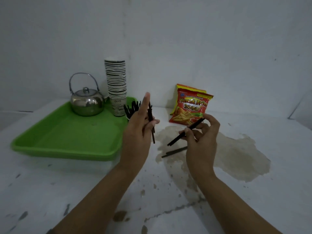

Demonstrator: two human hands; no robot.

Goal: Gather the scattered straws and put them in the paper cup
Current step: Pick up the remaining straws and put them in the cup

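We see both hands raised over a white, stained desk [253, 191]. Our left hand [141, 130] has its grip closed on a few black straws [150, 115], held nearly upright between thumb and fingers, with the index finger stretched upward. Our right hand [201, 135] pinches one or two more straws [189, 130] in a closed grip; they slant from upper right down to lower left, their low ends hanging clear of the desk. Just below them two loose straws [174, 152] lie flat on the desk at the near edge of a brownish stain [236, 154].

Toward the desk's far left corner sits a green tray [67, 141]. On its far side stand a steel kettle [87, 102] and a tall stack of cups [116, 86]. Beside the stack, at the tray's right edge, the cup [127, 117] is mostly hidden behind our left hand; a bunch of straws [132, 108] sticks up out of it. A red snack bag [190, 107] leans against the wall at the desk's far edge, with a second bag [184, 87] behind it.
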